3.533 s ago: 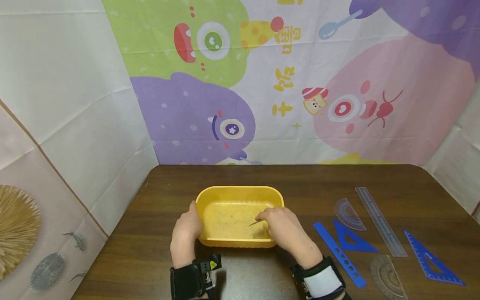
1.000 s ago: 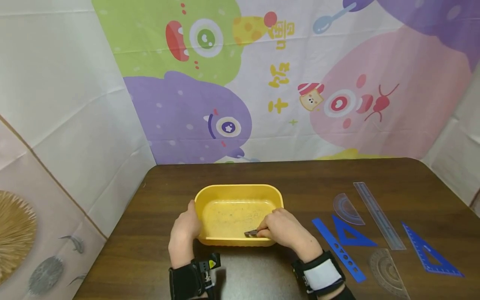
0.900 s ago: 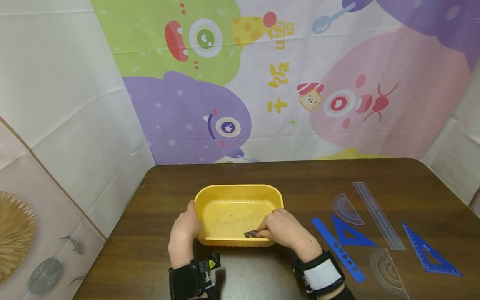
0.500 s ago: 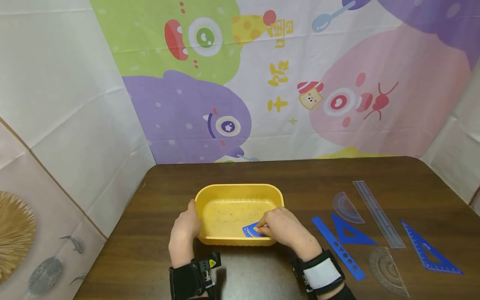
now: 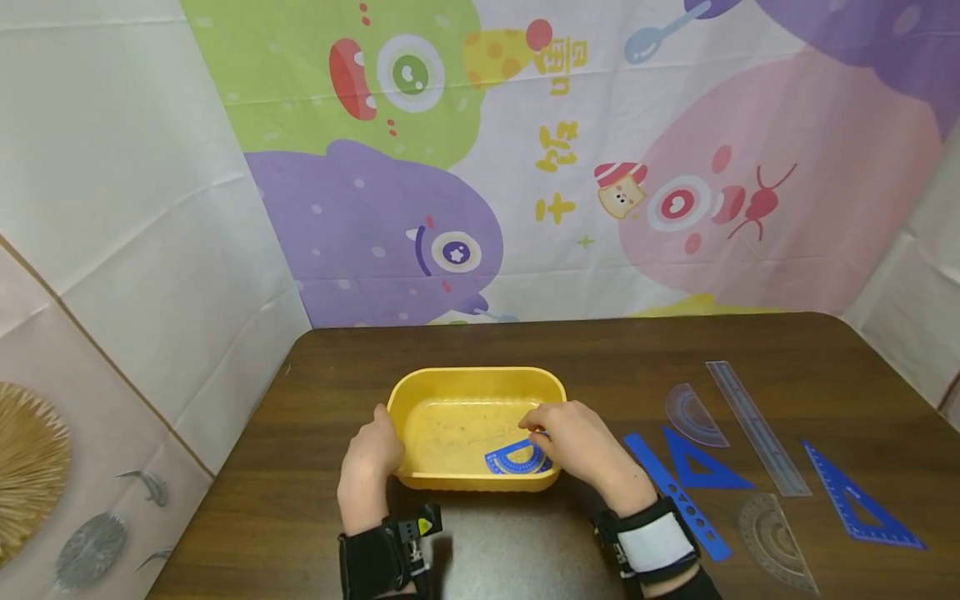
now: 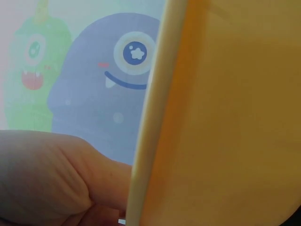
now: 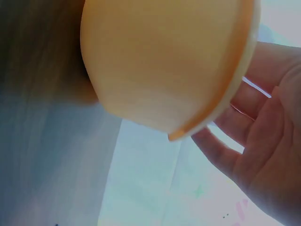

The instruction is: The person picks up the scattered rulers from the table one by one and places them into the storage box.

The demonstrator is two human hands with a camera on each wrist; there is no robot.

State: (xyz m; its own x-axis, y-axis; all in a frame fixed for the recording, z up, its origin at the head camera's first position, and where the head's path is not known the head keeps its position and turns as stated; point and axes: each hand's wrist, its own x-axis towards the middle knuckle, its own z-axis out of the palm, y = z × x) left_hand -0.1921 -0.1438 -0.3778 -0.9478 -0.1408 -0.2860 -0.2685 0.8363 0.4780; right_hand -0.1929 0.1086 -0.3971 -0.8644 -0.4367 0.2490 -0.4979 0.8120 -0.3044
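Lying in the near right corner of the tub (image 5: 450,429), the blue protractor (image 5: 516,467) sits beneath the right hand (image 5: 577,437), thumb and fingers parted. Left hand (image 5: 371,450) touches the left wall; grip undeterminable. Set square (image 5: 837,492) lies toward the table's (image 5: 615,358) right edge.

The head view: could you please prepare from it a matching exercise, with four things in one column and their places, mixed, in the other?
1. clear ruler
2. left hand
3. blue protractor
4. blue ruler with holes

A. inside the yellow container
B. on the table, the tool there nearest the yellow container
C. between two blue triangles
D. at the yellow container's left end

Pairs: 1-C, 2-D, 3-A, 4-B
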